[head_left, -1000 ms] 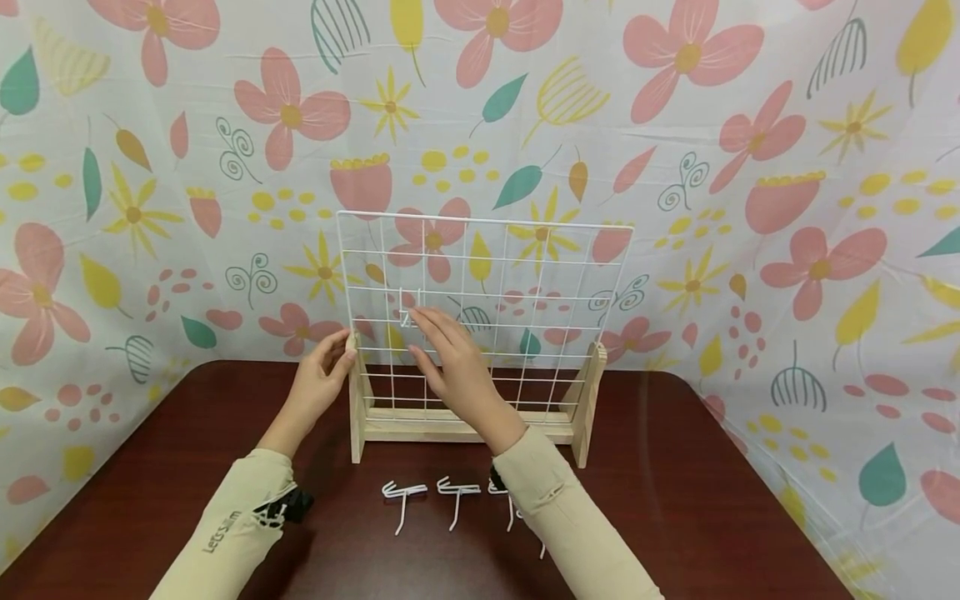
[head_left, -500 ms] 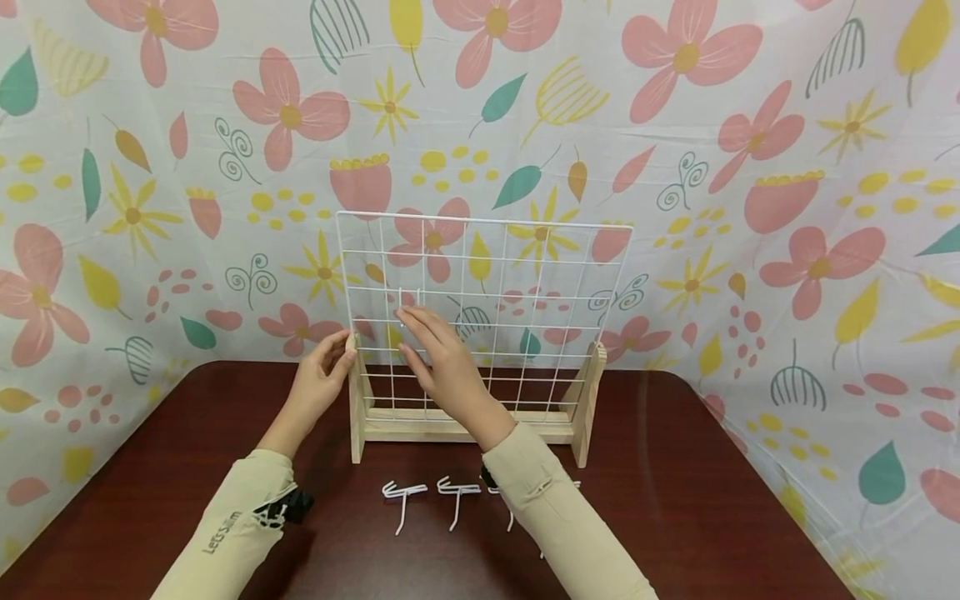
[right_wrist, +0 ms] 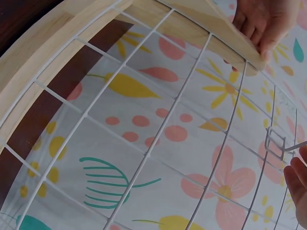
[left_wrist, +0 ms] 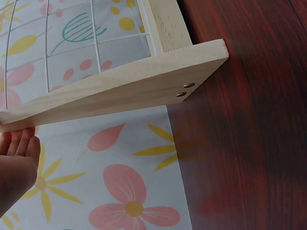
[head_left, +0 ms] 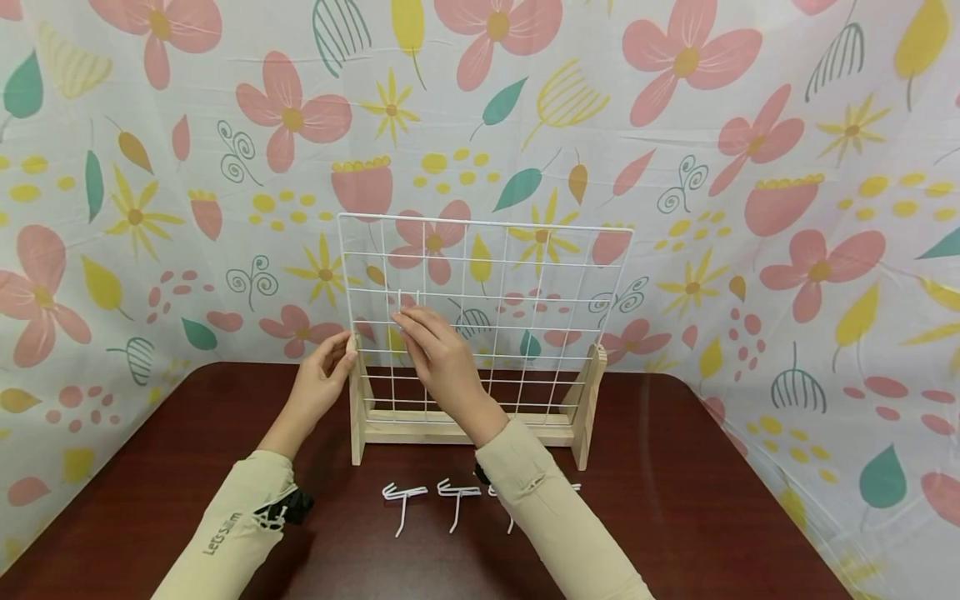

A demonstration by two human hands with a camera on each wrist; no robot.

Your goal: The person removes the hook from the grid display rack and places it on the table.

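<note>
A white wire grid panel [head_left: 487,317] stands upright in a wooden stand [head_left: 465,427] at the middle of a dark brown table [head_left: 712,500], with a flowered cloth backdrop [head_left: 675,125] behind it and on both sides.

The right hand [head_left: 442,358] reaches up to the panel's left half and pinches a small white wire hook [head_left: 405,302] between thumb and fingertips, right against the grid wires. In the right wrist view the hook [right_wrist: 278,143] shows as a small wire loop lying on the grid, with the fingertips [right_wrist: 297,179] just at its 4 o'clock (only the tips are visible there).

The left hand [head_left: 322,379] is at the panel's 9 o'clock, its fingers loosely bent around the top of the stand's left upright [head_left: 357,400]. The left wrist view shows the fingertips [left_wrist: 21,143] lying close together, touching the underside of the wooden upright [left_wrist: 120,91].

On the table at the stand's 6 o'clock lie spare white hooks [head_left: 431,500] in a row, side by side; the right sleeve [head_left: 555,517] covers part of the rightmost ones. A black strap [head_left: 288,504] sits on the left sleeve [head_left: 225,533].
</note>
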